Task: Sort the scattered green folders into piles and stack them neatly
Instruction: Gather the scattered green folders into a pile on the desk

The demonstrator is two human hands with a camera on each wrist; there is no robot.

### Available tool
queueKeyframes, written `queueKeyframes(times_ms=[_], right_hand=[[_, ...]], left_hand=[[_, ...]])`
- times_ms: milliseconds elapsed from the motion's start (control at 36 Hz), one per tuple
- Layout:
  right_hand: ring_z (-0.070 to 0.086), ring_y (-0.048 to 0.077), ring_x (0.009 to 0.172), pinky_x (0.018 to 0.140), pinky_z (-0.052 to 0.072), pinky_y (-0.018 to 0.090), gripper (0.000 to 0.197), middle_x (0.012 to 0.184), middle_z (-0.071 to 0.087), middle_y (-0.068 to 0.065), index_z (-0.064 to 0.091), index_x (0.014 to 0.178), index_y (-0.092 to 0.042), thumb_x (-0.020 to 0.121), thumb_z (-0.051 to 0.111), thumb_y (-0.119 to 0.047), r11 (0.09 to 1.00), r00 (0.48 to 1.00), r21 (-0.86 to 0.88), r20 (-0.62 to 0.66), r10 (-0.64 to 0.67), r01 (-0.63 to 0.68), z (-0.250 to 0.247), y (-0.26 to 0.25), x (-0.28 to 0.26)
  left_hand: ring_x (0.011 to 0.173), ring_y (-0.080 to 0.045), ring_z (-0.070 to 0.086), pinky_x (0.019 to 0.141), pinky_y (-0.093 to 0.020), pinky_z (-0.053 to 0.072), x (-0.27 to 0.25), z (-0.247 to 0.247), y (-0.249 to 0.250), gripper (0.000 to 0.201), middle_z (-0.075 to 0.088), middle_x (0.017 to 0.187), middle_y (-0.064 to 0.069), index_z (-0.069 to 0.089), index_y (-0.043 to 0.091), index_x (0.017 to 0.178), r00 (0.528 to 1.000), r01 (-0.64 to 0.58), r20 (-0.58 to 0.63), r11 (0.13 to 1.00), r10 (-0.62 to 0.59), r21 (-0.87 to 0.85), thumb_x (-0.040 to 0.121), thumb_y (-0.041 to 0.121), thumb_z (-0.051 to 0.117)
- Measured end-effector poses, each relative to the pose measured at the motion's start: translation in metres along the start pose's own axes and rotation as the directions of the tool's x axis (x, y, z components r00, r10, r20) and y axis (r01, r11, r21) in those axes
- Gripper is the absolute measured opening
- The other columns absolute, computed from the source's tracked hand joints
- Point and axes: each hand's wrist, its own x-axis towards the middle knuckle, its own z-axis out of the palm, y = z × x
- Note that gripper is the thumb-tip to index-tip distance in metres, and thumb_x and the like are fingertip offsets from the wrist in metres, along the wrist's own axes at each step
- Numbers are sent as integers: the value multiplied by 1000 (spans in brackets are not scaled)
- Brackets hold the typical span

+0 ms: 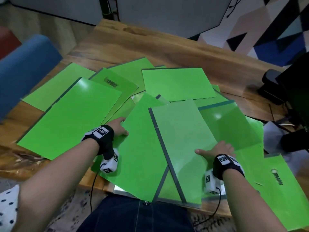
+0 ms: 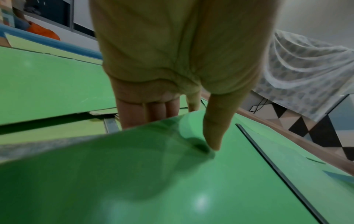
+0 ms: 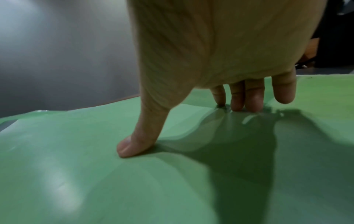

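Observation:
Several green folders lie scattered and overlapping on the wooden table (image 1: 133, 46). My left hand (image 1: 119, 127) grips the left edge of a bright green folder (image 1: 142, 151) at the centre front. In the left wrist view its thumb (image 2: 214, 136) lies on top of the folder (image 2: 191, 181) while the fingers (image 2: 153, 110) go beneath the lifted edge. My right hand (image 1: 215, 150) holds a pale translucent green folder (image 1: 180, 131) lying across the bright one. There the thumb (image 3: 134, 145) presses on top and the fingertips (image 3: 247, 101) dig in at the folder's right edge, so the sheet (image 3: 95, 174) buckles.
A large green folder (image 1: 70, 118) lies at the left and another (image 1: 178, 83) at the back. A printed one (image 1: 284, 186) hangs over the front right edge. A blue chair (image 1: 25, 67) stands at the left, with black equipment (image 1: 287, 87) and cables at the right.

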Motion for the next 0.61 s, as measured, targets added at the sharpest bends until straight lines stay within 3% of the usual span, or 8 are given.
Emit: queueKeyframes(times_ms=[83, 167, 222, 278, 361, 444, 528, 611], right_hand=[[39, 37, 130, 102, 42, 51, 138, 140, 40, 19, 31, 138, -7, 31, 72, -83, 994, 1000, 106, 18, 9, -11, 5, 5, 1], [40, 37, 127, 96, 46, 49, 127, 135, 46, 20, 43, 128, -4, 32, 73, -81, 988, 999, 151, 33, 25, -30, 4, 8, -2], [37, 36, 129, 96, 43, 47, 118, 138, 43, 20, 49, 124, -4, 39, 71, -82, 994, 998, 107, 59, 24, -30, 0, 7, -7], [38, 38, 128, 97, 42, 48, 111, 140, 37, 21, 51, 123, -4, 43, 74, -77, 994, 998, 111, 52, 21, -27, -6, 6, -10], [55, 40, 111, 85, 53, 51, 121, 141, 36, 19, 43, 131, -5, 36, 80, -69, 972, 1000, 236, 23, 9, -15, -22, 7, -13], [66, 31, 82, 62, 58, 43, 113, 113, 57, 14, 34, 133, -7, 45, 85, -56, 929, 999, 368, 17, -35, 26, -48, 8, -9], [65, 32, 93, 87, 51, 54, 98, 113, 63, 11, 34, 133, -17, 53, 83, -46, 891, 984, 420, -121, -133, 172, -82, 1, -5], [54, 31, 120, 104, 39, 50, 82, 135, 54, 10, 38, 142, -19, 72, 80, -25, 812, 909, 416, -260, -325, 409, -124, -1, -7]], left_hand=[[121, -35, 51, 97, -45, 47, -2, 4, -2, 89, 28, 153, -11, 17, 25, 150, 999, -16, 38, 1000, 16, 11, 80, 7, 70], [108, -34, 58, 83, -37, 52, -4, 8, -4, 94, 37, 146, -16, 16, 26, 150, 999, -27, 30, 999, 26, 32, 78, 2, 71], [97, -30, 60, 79, -35, 52, -4, 9, -5, 88, 45, 140, -18, 23, 20, 147, 1000, -22, 0, 999, 22, 33, 76, 3, 73], [102, -30, 58, 86, -38, 49, -5, 7, -4, 75, 48, 135, -16, 33, 12, 138, 1000, 0, -29, 1000, 0, 12, 76, 7, 75], [109, -29, 53, 92, -37, 44, -6, 2, 1, 55, 49, 133, -14, 43, 8, 129, 999, -11, -39, 1000, 10, -25, 82, 17, 70], [113, -27, 48, 94, -36, 37, -7, -3, 4, 45, 45, 138, -17, 47, 9, 127, 998, -53, -33, 987, 48, -150, 93, 38, 53], [137, -35, 29, 112, -47, 23, -7, -9, 4, 68, 29, 150, -19, 37, 8, 141, 998, 3, 58, 941, 18, -337, 96, 57, 24], [138, -36, 25, 114, -49, 15, -3, -17, 6, 79, 28, 150, -22, 42, 8, 138, 997, 48, 73, 865, -14, -500, 92, 65, 11]])
